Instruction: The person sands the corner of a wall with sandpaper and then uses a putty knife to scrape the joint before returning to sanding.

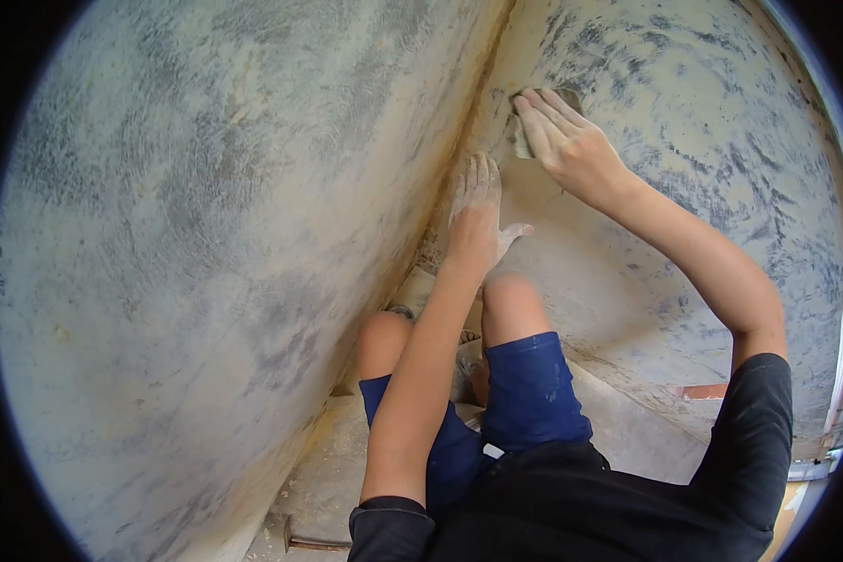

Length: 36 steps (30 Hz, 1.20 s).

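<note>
My right hand [571, 148] presses a small sheet of sandpaper [523, 142] flat against the right wall [628, 262]. The sheet's edges show beside and beyond the fingers; the palm hides its middle. My left hand [476, 217] is open and holds nothing. Its dusty fingers lie flat on the wall surface close to the corner seam [440, 201], with the thumb spread to the right. Whitish powder coats the fingers of both hands. Around the sandpaper the wall is pale, with dark, scuffed streaks above and to the right.
A large mottled grey and cream wall [215, 234] slopes along the left side, meeting the right wall at the brownish seam. My bent knees [515, 304] are below my hands, near both walls. Underfoot is a dusty grey floor [332, 459]. A reddish strip [702, 391] shows at lower right.
</note>
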Each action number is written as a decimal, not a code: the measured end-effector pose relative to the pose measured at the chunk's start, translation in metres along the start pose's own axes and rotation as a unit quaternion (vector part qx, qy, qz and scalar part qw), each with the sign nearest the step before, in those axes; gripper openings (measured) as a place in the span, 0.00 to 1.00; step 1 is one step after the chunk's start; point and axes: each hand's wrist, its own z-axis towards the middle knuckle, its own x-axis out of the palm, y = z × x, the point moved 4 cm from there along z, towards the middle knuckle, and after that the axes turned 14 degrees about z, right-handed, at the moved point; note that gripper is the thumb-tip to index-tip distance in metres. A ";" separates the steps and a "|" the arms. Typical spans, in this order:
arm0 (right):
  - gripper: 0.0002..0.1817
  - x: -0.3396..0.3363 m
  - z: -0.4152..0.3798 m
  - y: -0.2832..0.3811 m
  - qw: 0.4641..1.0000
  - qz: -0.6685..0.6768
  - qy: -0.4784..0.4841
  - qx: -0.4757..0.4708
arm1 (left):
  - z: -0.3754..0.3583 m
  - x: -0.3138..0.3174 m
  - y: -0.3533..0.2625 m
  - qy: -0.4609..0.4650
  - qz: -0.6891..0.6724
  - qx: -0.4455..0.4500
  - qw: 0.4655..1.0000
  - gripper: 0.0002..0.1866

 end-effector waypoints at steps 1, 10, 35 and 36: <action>0.26 0.004 0.010 0.000 1.000 0.000 -0.002 0.002 | 0.000 0.001 0.001 -0.002 0.013 0.009 1.000 0.60; 0.26 -0.003 0.004 0.008 1.000 -0.004 -0.011 0.025 | 0.000 -0.012 0.001 -0.018 -0.020 -0.002 1.000 0.57; 0.27 0.002 0.014 0.005 0.999 -0.027 0.008 0.018 | 0.001 -0.012 0.008 -0.018 -0.019 -0.003 1.000 0.55; 0.27 0.007 0.021 0.007 0.999 -0.033 0.018 0.022 | 0.000 -0.010 0.009 -0.019 -0.018 0.000 1.000 0.55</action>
